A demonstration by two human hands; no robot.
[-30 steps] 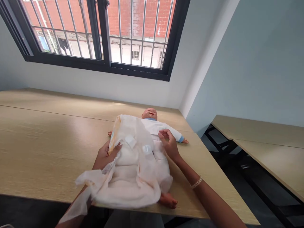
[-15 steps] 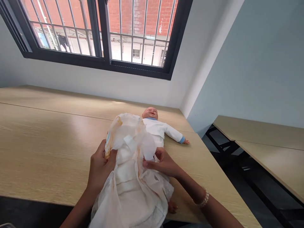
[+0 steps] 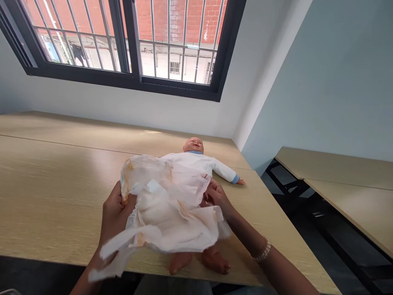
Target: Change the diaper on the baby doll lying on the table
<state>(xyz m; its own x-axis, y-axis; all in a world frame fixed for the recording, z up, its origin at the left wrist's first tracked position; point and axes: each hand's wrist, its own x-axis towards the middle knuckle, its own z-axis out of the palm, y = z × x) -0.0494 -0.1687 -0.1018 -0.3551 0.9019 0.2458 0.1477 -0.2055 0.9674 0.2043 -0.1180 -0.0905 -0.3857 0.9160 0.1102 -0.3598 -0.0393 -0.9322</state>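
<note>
Diaper (image 3: 172,229) in the head view: it hangs unfolded between our left hand (image 3: 115,211), clamped on one edge, and our right hand (image 3: 218,198), pinching the opposite edge, some fingertips hidden by folds. It covers part of the doll (image 3: 199,162), which lies face up on the desk (image 3: 61,180), feet (image 3: 215,260) toward us; whether the two touch, we cannot tell. To handle it well, we would draw both edges evenly outward until the crumpled middle flattens, straighten the loose near flaps (image 3: 123,239), and grip only the margins so the thin sheet does not tear
</note>
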